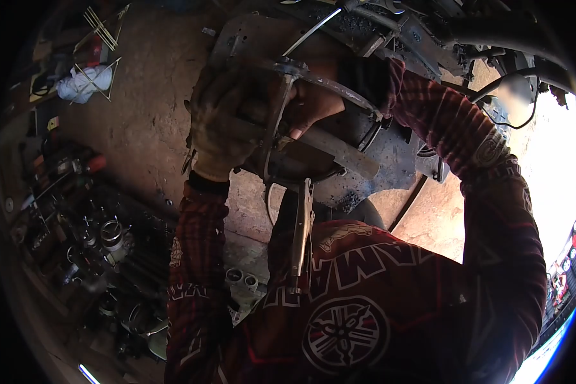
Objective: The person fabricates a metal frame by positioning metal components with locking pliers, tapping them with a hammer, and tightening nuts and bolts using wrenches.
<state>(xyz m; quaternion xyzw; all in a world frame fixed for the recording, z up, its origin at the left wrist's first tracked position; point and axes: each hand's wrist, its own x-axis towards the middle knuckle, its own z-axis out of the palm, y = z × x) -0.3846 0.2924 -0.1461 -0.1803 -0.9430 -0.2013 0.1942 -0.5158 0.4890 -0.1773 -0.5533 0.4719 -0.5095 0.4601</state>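
Note:
My left hand (pixel 221 131), in a brown work glove, rests at the left side of a dark metal frame with curved bars (pixel 274 128); its fingers are in shadow. Bare and bent, my right hand (pixel 317 102) reaches behind the curved bar, thumb pointing down beside a flat metal strip (pixel 333 150). What its fingers hold is hidden. A pair of locking pliers (pixel 303 230) hangs from the lower edge of the frame. Above my right hand, a thin bright rod (pixel 312 32) slants across a dark metal plate (pixel 243 38).
Metal engine parts (pixel 112 240) lie on the floor at the lower left. A white bundle (pixel 84 83) and thin sticks (pixel 101 29) are at the upper left. Dark tubes and a cable (pixel 534 102) run along the upper right.

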